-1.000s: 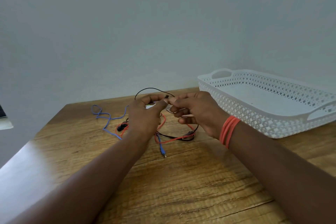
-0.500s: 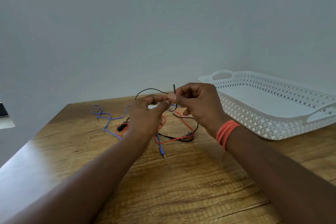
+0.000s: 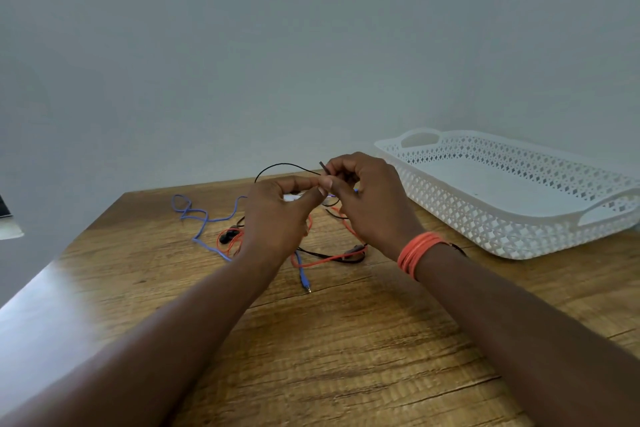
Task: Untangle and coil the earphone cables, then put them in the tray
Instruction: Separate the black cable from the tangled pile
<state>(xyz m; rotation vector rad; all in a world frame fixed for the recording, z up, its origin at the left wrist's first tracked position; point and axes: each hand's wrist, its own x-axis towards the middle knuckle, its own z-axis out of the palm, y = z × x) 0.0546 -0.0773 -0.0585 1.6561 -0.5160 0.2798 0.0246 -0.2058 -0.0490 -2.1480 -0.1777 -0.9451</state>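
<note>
The black earphone cable (image 3: 287,166) loops up from the tangle (image 3: 322,253) near the worktop's (image 3: 346,357) back edge, its stub end pinched by the right hand (image 3: 367,198); the left hand (image 3: 280,215) pinches it alongside. The tray (image 3: 519,239) sits at the right edge.

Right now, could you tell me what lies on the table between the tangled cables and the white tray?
In the head view, only bare wooden table; the cables stop short of the tray.
</note>
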